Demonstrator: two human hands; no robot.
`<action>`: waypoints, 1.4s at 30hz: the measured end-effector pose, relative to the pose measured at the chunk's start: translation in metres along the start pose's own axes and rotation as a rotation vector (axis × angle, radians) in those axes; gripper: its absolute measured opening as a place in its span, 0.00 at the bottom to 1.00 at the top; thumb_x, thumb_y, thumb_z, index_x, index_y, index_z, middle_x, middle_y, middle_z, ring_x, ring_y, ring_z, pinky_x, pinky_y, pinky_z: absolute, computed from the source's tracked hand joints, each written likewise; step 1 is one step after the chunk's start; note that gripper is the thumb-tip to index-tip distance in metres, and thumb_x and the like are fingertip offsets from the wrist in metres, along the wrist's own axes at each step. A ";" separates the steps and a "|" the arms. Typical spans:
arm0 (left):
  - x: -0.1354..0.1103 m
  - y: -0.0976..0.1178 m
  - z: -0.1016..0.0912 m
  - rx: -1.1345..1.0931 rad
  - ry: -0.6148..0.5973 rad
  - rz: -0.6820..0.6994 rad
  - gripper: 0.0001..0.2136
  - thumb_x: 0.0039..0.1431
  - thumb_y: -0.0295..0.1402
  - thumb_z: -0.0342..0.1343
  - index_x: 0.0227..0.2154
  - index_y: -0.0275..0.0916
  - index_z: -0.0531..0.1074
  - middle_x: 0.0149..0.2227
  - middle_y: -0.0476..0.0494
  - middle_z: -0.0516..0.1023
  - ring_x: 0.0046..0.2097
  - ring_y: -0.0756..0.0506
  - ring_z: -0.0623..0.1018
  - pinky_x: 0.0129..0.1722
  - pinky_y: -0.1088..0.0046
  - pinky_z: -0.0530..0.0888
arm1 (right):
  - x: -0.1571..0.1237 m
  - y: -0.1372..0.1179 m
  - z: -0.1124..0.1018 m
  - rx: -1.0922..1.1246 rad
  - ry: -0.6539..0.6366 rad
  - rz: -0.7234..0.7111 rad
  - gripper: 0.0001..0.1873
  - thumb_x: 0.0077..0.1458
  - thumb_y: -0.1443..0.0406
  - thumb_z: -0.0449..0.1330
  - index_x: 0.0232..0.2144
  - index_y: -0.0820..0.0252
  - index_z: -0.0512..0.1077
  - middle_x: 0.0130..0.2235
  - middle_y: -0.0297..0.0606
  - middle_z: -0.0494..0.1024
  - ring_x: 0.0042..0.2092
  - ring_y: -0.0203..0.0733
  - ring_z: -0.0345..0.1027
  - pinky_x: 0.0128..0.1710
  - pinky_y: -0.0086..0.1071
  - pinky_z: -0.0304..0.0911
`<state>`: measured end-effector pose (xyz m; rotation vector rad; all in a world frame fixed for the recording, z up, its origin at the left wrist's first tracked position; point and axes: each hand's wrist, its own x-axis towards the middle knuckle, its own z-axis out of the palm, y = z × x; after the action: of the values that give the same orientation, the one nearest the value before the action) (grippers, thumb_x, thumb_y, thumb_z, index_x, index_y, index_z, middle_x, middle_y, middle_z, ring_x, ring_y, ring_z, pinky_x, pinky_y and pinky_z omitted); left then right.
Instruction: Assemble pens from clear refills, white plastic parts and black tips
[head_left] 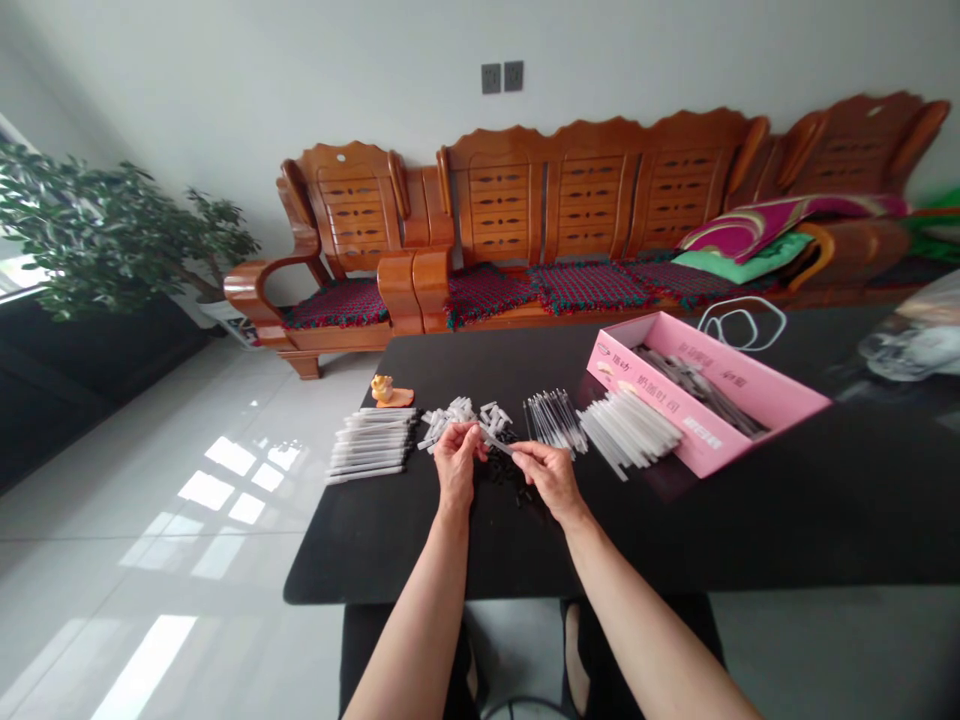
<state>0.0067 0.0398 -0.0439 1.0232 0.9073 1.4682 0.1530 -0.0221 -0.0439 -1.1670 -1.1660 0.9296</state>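
A slim translucent pen barrel [496, 441] spans the gap between my hands above the black table. My left hand [454, 468] pinches its left end, and my right hand [555, 480] grips the other end between thumb and fingers. Just behind my left hand lies a pile of short white pen caps [453, 412]. Small black pieces [517, 494] are scattered under and between the hands, partly hidden. To the right sit a row of dark-tipped pen refills [551, 418] and a stack of frosted pen barrels [630, 430]. White capped pens [371, 446] lie in a row at left.
A pink box [652, 400] holding dark sticks stands at the right of the table [390, 555]. Near the back left edge is a small yellow figurine [382, 388]. A white cable loop [750, 322] and a clear plastic bag [911, 335] lie farther right. Wooden sofas [495, 195] stand behind.
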 end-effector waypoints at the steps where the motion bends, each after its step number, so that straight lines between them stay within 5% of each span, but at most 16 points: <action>1: 0.000 0.000 0.000 0.018 0.007 0.003 0.15 0.51 0.44 0.63 0.30 0.36 0.71 0.20 0.52 0.72 0.19 0.53 0.69 0.19 0.78 0.66 | 0.000 0.000 0.000 -0.037 0.015 -0.014 0.12 0.52 0.59 0.62 0.36 0.58 0.81 0.18 0.30 0.69 0.20 0.34 0.58 0.20 0.28 0.52; 7: -0.001 -0.004 0.002 -0.005 0.010 -0.044 0.16 0.48 0.43 0.65 0.29 0.35 0.71 0.21 0.52 0.73 0.20 0.53 0.71 0.19 0.79 0.66 | -0.003 -0.001 -0.002 -0.083 0.049 -0.031 0.10 0.52 0.59 0.62 0.31 0.57 0.81 0.24 0.34 0.76 0.25 0.38 0.63 0.24 0.29 0.56; 15: 0.001 -0.006 0.001 -0.082 -0.060 -0.079 0.15 0.46 0.40 0.67 0.29 0.34 0.73 0.24 0.51 0.74 0.22 0.53 0.73 0.21 0.79 0.69 | -0.004 0.004 -0.002 0.085 0.070 0.123 0.14 0.50 0.55 0.64 0.29 0.62 0.79 0.15 0.26 0.59 0.17 0.29 0.45 0.15 0.26 0.39; 33: -0.002 0.002 0.007 -0.035 -0.123 -0.003 0.12 0.50 0.38 0.65 0.30 0.35 0.72 0.22 0.51 0.75 0.21 0.52 0.73 0.23 0.76 0.73 | 0.000 0.006 -0.003 0.255 0.046 0.184 0.14 0.50 0.57 0.64 0.29 0.63 0.77 0.14 0.22 0.57 0.15 0.26 0.43 0.13 0.24 0.39; 39: -0.002 0.007 0.001 0.001 -0.044 0.002 0.14 0.50 0.41 0.64 0.31 0.34 0.72 0.22 0.51 0.74 0.21 0.51 0.73 0.22 0.76 0.73 | -0.002 -0.006 -0.001 0.161 0.002 0.130 0.19 0.54 0.52 0.60 0.30 0.65 0.77 0.13 0.27 0.62 0.15 0.27 0.47 0.13 0.24 0.39; 42: 0.010 0.023 -0.018 0.067 0.131 0.060 0.16 0.49 0.42 0.63 0.32 0.34 0.72 0.22 0.51 0.74 0.22 0.51 0.74 0.22 0.76 0.73 | -0.002 -0.009 -0.001 0.222 0.027 0.122 0.25 0.57 0.49 0.55 0.31 0.66 0.77 0.14 0.31 0.67 0.13 0.27 0.48 0.12 0.25 0.37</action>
<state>-0.0182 0.0462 -0.0270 1.0200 1.0327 1.5781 0.1532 -0.0257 -0.0356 -1.0752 -0.9512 1.1041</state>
